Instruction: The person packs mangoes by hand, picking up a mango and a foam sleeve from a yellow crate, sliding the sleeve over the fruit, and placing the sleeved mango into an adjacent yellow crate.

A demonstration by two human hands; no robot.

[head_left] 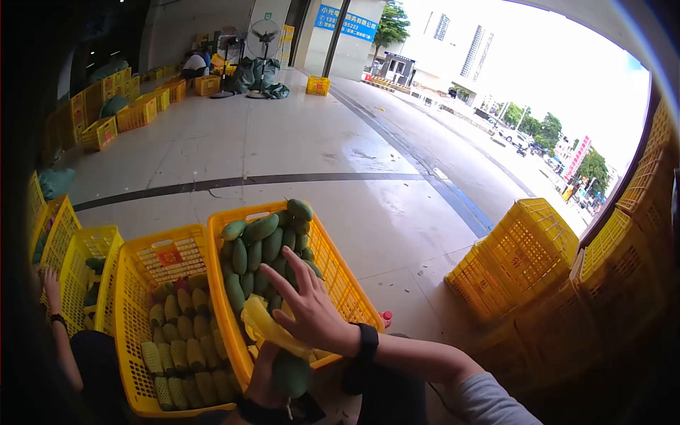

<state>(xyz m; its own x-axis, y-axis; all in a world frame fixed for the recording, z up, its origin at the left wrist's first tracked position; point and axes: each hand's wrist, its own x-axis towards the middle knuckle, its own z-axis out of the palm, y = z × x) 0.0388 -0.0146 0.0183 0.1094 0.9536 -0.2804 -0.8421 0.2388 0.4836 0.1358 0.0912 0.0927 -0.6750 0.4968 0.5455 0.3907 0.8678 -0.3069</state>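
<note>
My left hand [262,372], low in the middle, is wrapped round a green mango [290,374] with a short stem end pointing down. A soft yellow sleeve or wrapping [263,322] stretches up and left from that mango; how far it covers the fruit I cannot tell. Just above it, my right hand [312,315] is spread, fingers apart and pointing up-left, with nothing gripped. Both hands are over a yellow crate [340,276] of loose green mangoes [261,248]. Left of it, a second yellow crate [127,312] contains rows of mangoes in net sleeves [185,328].
Another person's hand [52,289] rests by a yellow crate [88,244] at far left. Stacked crates [520,255] stand at right. A red-capped bottle [386,317] is beside my crate. Farther back are standing fans [265,39], crates [137,113] and a crouching person [194,65].
</note>
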